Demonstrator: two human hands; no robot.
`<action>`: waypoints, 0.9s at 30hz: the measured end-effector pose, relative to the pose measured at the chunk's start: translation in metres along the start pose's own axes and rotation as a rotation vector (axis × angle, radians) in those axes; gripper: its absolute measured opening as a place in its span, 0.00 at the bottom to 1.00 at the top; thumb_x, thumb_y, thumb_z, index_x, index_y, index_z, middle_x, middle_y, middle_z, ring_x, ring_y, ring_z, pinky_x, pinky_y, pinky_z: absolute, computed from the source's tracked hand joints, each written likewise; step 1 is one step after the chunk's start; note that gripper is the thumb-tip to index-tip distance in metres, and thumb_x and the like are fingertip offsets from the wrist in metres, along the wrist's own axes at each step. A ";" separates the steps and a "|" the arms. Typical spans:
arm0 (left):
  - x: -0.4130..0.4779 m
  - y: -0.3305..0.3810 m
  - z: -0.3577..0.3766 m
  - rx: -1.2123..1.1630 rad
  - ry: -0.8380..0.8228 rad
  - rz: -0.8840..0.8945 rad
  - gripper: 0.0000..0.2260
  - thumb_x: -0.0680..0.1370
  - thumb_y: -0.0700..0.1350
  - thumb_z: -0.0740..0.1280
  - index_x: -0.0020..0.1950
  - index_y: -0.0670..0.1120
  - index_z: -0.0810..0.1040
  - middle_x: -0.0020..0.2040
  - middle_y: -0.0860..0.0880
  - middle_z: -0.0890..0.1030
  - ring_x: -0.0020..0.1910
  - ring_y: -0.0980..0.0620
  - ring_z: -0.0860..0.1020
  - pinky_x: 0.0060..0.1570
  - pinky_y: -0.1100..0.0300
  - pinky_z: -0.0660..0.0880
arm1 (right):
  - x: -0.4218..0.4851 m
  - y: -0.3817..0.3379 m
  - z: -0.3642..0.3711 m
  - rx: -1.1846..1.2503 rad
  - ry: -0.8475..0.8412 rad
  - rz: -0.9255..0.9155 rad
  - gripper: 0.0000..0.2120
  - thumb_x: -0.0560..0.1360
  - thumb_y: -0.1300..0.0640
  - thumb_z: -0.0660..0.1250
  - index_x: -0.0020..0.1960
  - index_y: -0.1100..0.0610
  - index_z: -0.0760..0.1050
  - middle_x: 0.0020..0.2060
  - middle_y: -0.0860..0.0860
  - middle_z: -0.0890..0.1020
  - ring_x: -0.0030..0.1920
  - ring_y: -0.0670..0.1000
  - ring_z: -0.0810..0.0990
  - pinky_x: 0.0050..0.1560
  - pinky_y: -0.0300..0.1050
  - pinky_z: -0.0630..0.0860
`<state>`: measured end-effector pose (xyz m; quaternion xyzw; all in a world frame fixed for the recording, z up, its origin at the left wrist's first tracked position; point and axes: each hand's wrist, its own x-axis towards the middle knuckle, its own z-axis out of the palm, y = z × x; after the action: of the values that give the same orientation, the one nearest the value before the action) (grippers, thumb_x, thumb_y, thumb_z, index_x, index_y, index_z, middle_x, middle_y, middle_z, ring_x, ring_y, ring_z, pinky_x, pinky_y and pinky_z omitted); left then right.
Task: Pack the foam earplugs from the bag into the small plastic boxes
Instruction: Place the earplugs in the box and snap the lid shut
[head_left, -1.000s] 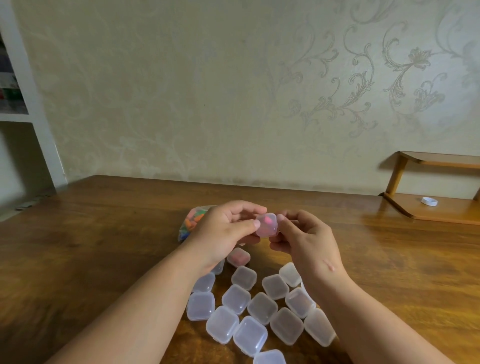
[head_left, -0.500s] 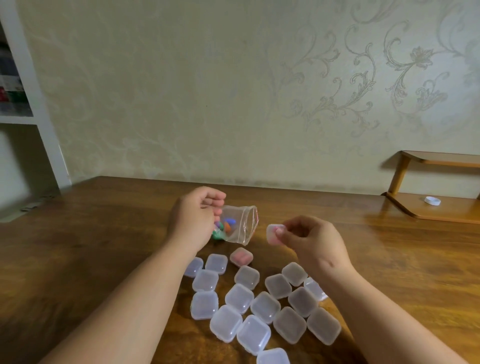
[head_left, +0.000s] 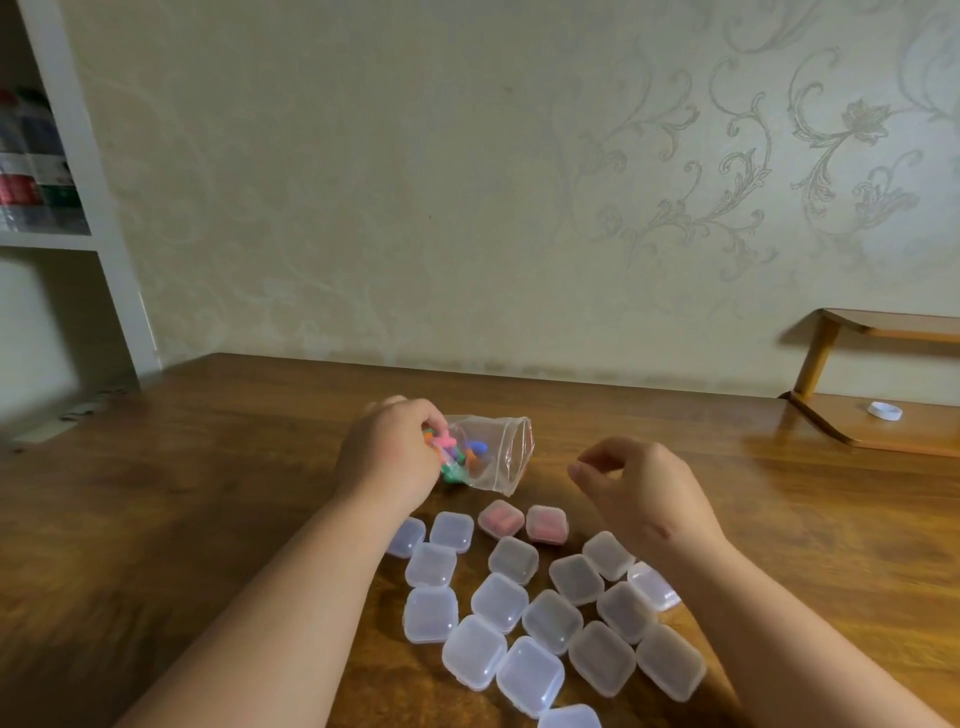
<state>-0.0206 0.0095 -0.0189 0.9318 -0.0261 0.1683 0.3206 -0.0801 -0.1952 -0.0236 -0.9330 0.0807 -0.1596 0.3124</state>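
Pale wallpaper with a scrolling leaf pattern backs a brown wooden table (head_left: 208, 493). At the far left stands a white shelf unit (head_left: 98, 197) with blurred bottles (head_left: 31, 171) on its upper shelf.

The left forearm reaches in from the lower left. The left hand (head_left: 389, 457), with its back upward and its fingers curled under, grips the closed end of a clear zip bag (head_left: 498, 447). That bag lies on its side with its mouth gaping toward the right. The foam earplugs (head_left: 457, 452), pink, green, orange and blue, are bunched inside it against the gripping fingers.

Just nearer the camera than the bag's mouth, two filled boxes (head_left: 500, 518) sit side by side with their lids down, each showing pink earplugs through the plastic. Nearer still lies a loose cluster of empty boxes (head_left: 498, 601), translucent and closed, many of them touching. The leftmost are partly hidden under the left forearm.

To the right of the bag, the right hand (head_left: 639, 493) hovers above the table over the far right of the cluster. Its back faces the camera, its fingers are loosely curled with the thumb tip close to the forefinger tip, and nothing is held between them. The right forearm covers part of one box.

At the far right a low wooden riser (head_left: 883, 436) stands on the table against the wall, with a white cap (head_left: 884, 411) lying on its bottom board
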 end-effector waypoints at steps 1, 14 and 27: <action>-0.001 0.000 0.001 0.029 -0.006 0.024 0.13 0.76 0.37 0.70 0.54 0.54 0.80 0.56 0.53 0.74 0.54 0.53 0.74 0.51 0.58 0.79 | 0.003 -0.002 -0.002 0.018 0.007 -0.023 0.06 0.77 0.51 0.67 0.52 0.49 0.81 0.43 0.42 0.81 0.41 0.40 0.77 0.39 0.35 0.73; 0.000 0.006 0.001 0.110 -0.098 0.004 0.10 0.78 0.38 0.69 0.56 0.51 0.82 0.57 0.49 0.76 0.54 0.50 0.76 0.52 0.59 0.79 | 0.046 -0.060 0.050 -0.141 -0.284 -0.165 0.10 0.77 0.66 0.62 0.52 0.58 0.81 0.45 0.53 0.81 0.45 0.52 0.79 0.46 0.43 0.79; -0.003 0.004 0.002 0.146 -0.132 -0.005 0.20 0.79 0.33 0.64 0.67 0.51 0.77 0.64 0.48 0.77 0.56 0.50 0.75 0.49 0.58 0.77 | 0.049 -0.088 0.066 -0.325 -0.619 -0.075 0.16 0.75 0.62 0.68 0.60 0.55 0.69 0.39 0.49 0.75 0.42 0.49 0.78 0.50 0.45 0.80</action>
<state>-0.0234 0.0049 -0.0196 0.9618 -0.0327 0.1071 0.2498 -0.0073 -0.1009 -0.0076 -0.9770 -0.0279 0.1342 0.1633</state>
